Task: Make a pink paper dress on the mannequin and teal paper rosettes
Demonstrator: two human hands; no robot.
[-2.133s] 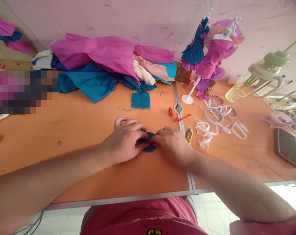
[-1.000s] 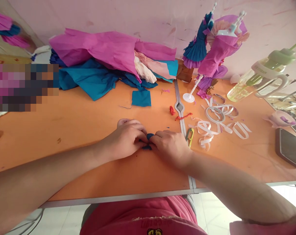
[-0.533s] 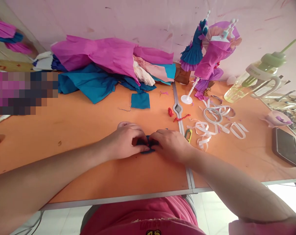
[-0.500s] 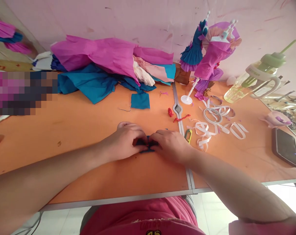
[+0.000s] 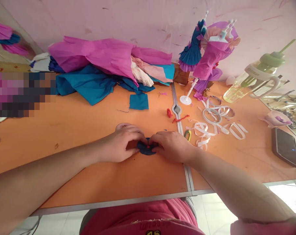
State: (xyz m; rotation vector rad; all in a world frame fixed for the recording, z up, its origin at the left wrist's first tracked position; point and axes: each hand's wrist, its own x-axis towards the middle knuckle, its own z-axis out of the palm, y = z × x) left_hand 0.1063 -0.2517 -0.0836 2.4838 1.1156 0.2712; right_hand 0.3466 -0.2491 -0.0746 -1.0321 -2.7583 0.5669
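Observation:
Between my two hands, low over the orange table (image 5: 96, 182), is a small dark blue piece of crepe paper or cloth (image 5: 146, 150) with a tiny red spot at its middle. My left hand (image 5: 127, 142) pinches its left side between thumb and fingers. On the right side, the fingers of my right hand (image 5: 171, 145) are closed on it too. My fingertips hide part of the piece. Beyond my hands lies a flat teal square (image 5: 139, 101) with a loose thread at its left corner. A crumpled red scrap (image 5: 169, 113) and a yellow-green cutter (image 5: 187, 134) rest near my right hand.
A pile of magenta (image 5: 96, 54) and teal sheets (image 5: 89, 85) lies along the wall. Small dress forms in paper dresses (image 5: 209, 57) stand at the back right. White ribbon loops (image 5: 211, 116), a drink bottle (image 5: 253, 76) and a phone (image 5: 286, 147) are on the right.
The dark blue piece now shows more, spread rounder between my fingers, with its red spot visible. Both hands stay at nearly the same place, and the view has shifted slightly.

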